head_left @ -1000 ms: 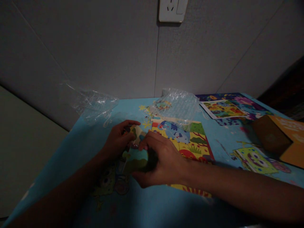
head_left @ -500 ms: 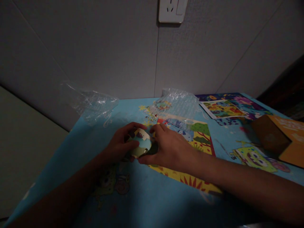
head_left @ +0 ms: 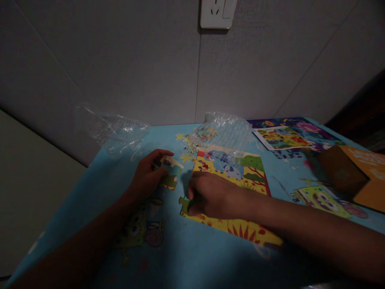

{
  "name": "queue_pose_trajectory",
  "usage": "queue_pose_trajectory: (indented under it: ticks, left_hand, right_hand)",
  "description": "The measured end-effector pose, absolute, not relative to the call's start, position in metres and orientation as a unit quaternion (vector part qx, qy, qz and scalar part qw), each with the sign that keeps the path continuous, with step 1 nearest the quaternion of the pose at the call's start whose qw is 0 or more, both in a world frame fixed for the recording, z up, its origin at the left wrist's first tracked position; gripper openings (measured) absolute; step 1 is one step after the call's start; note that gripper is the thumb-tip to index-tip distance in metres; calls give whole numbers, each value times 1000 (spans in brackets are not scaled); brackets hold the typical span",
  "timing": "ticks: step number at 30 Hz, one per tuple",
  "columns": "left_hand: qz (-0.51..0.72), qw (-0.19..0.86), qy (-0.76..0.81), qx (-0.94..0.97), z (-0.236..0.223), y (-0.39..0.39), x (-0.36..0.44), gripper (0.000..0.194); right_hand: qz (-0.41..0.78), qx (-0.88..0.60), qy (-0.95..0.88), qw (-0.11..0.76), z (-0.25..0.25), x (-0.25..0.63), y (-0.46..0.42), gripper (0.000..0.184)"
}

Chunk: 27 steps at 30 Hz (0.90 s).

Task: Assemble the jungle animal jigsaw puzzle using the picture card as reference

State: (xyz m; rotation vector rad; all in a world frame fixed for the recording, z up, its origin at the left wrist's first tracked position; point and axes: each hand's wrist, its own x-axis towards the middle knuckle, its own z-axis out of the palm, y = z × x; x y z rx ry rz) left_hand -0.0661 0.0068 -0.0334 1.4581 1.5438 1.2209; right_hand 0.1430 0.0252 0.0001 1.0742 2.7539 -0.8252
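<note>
Cloth: blue tablecloth point(head_left: 186, 257), near part in shadow; yellow cartoon print point(head_left: 135, 233) beside the left forearm.
Right hand: right hand point(head_left: 207, 194) low over the jigsaw, fingers curled, thumb and fingertips at a green puzzle piece point(head_left: 184, 206); can't tell if they are clamped on it or just touching (fingers cover the spot).
Green piece: at the jigsaw's near left corner, knob pointing left.
Jigsaw: yellow animal jigsaw point(head_left: 228, 171) flat on the cloth, mid-table, partly under the right hand and forearm; blue elephants in the far part, red spiky plant along the near edge.
Left hand: left hand point(head_left: 144, 176) left of the jigsaw, clamped on loose puzzle stock point(head_left: 171, 180), thumb on top, index stretched past it; piece count unclear.
Gap: hands well apart, bare cloth between the loose stock and jigsaw.
Box: orange box point(head_left: 343, 172) at right, dark side toward the jigsaw.
Bags: clear bag point(head_left: 227, 132) lapping the jigsaw's far edge; crumpled wrapper point(head_left: 123, 132) at the far left.
Card: picture card point(head_left: 282, 138), similar animal scene, partly on a dark floral sheet point(head_left: 315, 132).
Back: grey wall point(head_left: 120, 60), white socket point(head_left: 216, 14).
</note>
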Motion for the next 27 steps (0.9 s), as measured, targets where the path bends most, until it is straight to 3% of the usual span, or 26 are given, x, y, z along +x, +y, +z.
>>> queue_pose_trajectory:
  ticks: [2,6,13,19,27]
  left_hand:
    - [466,334,597,562,-35,8,-67,42]
    - [453,338,599,567,-37,9,-69,44]
    - [445,340,599,573,-37,8,-69,45]
    - [448,308,606,581,-37,10,-71,42]
    - [461,315,603,570,-39,9,-71,41]
  right_hand:
    - [-265,347,899,35,0,141,20,32]
    - [-168,373,911,51,4,140,7,69]
    - [-134,347,928,29,8,142,2,33]
    - [-183,358,915,-19,3,134,4,42]
    - [-298,349,860,-221,-27,124,7,49]
